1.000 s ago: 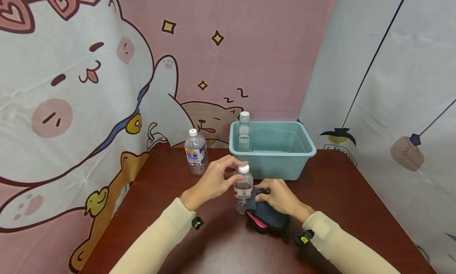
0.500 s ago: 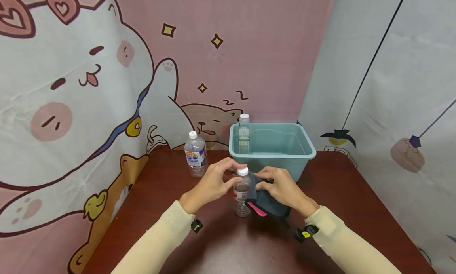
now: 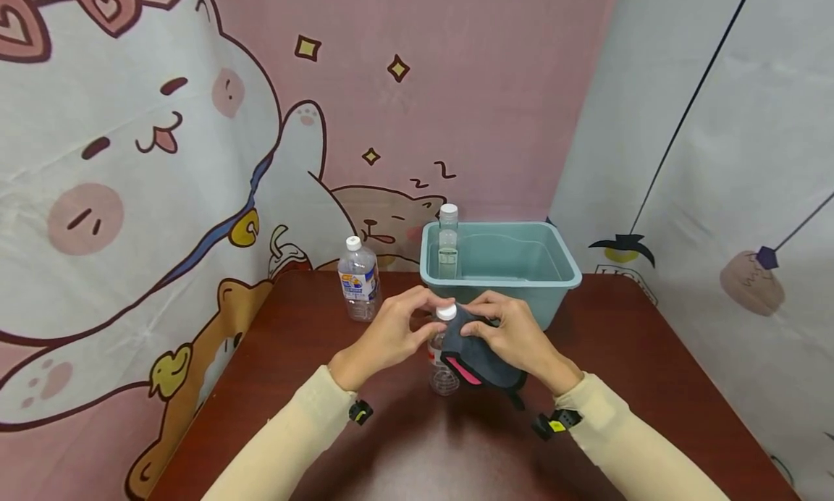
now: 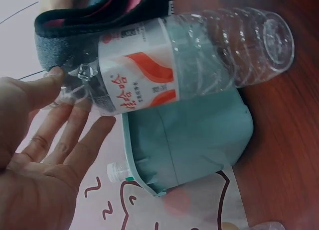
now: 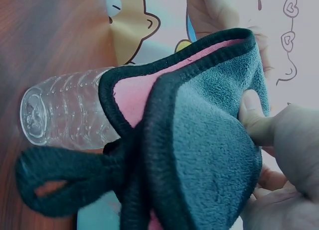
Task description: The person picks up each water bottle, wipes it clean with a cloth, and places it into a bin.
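An empty clear plastic bottle with a white cap and a red-and-white label is upright at the middle of the table. My left hand holds it at the top, thumb and fingers about the cap and neck. In my right hand a folded cleaning cloth is pinched between thumb and fingers. Its outside is grey, its inside pink, with black edging and a hanging loop. The cloth lies against the bottle's right side near the shoulder and covers part of the label in the head view.
Behind the hands stands a pale teal tub with a white-capped clear bottle upright in its left corner. A larger labelled bottle stands on the dark red-brown table to the left. A cartoon-printed curtain hangs behind.
My right hand has lifted the cloth slightly up along the bottle and closer to its cap, so it covers more of the bottle. My left hand stays at the cap.
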Action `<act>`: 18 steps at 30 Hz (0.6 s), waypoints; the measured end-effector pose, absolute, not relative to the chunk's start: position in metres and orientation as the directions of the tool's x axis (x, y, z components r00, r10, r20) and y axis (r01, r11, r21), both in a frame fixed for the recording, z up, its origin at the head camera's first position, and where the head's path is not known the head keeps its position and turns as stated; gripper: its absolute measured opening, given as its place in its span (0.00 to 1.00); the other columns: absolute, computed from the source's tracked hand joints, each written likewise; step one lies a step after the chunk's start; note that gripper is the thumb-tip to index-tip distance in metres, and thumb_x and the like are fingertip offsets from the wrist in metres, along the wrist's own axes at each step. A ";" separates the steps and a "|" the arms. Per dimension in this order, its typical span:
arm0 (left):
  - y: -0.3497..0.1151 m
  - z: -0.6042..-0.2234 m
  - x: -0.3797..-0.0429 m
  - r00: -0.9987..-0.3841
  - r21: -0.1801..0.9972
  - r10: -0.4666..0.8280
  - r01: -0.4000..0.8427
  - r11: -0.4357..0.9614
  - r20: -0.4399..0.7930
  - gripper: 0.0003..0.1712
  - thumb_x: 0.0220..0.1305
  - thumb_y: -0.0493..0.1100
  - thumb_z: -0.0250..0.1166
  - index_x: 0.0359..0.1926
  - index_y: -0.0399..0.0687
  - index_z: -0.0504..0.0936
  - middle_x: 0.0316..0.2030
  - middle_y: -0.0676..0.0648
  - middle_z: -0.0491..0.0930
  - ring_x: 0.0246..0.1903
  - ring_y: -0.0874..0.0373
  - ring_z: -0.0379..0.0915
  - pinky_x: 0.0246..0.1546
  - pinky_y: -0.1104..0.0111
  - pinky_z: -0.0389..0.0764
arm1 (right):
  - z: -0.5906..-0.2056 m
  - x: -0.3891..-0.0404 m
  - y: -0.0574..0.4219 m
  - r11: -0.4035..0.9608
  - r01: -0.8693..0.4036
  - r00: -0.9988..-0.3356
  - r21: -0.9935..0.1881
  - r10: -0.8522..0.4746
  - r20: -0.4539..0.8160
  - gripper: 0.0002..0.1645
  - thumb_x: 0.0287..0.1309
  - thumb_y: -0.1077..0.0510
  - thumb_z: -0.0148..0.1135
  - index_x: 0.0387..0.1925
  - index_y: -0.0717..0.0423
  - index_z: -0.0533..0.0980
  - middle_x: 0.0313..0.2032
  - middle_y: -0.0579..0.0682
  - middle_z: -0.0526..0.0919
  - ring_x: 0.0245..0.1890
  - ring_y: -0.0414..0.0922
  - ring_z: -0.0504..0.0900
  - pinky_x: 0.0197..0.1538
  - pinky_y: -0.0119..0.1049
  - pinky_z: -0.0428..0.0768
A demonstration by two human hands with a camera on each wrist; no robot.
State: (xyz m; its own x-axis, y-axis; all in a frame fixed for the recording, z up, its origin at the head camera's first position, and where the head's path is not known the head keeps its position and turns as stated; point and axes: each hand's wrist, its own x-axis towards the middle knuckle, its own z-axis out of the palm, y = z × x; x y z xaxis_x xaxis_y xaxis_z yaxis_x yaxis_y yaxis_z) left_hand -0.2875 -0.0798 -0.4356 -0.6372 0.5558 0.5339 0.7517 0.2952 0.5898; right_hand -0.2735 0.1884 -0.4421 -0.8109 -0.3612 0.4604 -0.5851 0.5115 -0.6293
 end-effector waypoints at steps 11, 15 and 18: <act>-0.076 -0.430 -0.276 -0.681 0.638 0.536 0.707 0.303 0.500 0.22 0.76 0.34 0.80 0.66 0.44 0.86 0.61 0.42 0.89 0.58 0.50 0.92 0.62 0.49 0.95 | -0.439 -0.272 0.204 0.555 -0.577 -0.817 -0.599 -0.383 0.432 0.24 0.66 0.55 0.86 0.61 0.56 0.94 0.48 0.45 0.96 0.48 0.45 0.95 0.47 0.33 0.91; -0.072 -0.430 -0.274 -0.711 0.650 0.498 0.685 0.330 0.497 0.23 0.75 0.36 0.82 0.66 0.44 0.86 0.60 0.42 0.89 0.56 0.51 0.90 0.62 0.49 0.95 | -0.438 -0.273 0.215 0.582 -0.572 -0.819 -0.578 -0.364 0.444 0.23 0.67 0.56 0.86 0.61 0.55 0.94 0.49 0.46 0.96 0.50 0.48 0.96 0.51 0.37 0.94; -0.069 -0.431 -0.274 -0.730 0.657 0.471 0.670 0.345 0.496 0.23 0.73 0.37 0.83 0.64 0.44 0.87 0.59 0.42 0.88 0.56 0.51 0.90 0.62 0.49 0.95 | -0.437 -0.274 0.222 0.598 -0.576 -0.814 -0.558 -0.351 0.464 0.24 0.67 0.57 0.86 0.62 0.55 0.93 0.50 0.48 0.96 0.51 0.50 0.96 0.50 0.39 0.94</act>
State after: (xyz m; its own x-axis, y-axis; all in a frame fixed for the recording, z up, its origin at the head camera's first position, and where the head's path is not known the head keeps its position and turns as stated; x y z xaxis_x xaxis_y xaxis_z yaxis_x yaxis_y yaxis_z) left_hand -0.2739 -0.0690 -0.4307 -0.7297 0.4707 0.4960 0.6697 0.3454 0.6574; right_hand -0.2738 0.2216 -0.4369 -0.8136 -0.3506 0.4638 -0.5756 0.5980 -0.5577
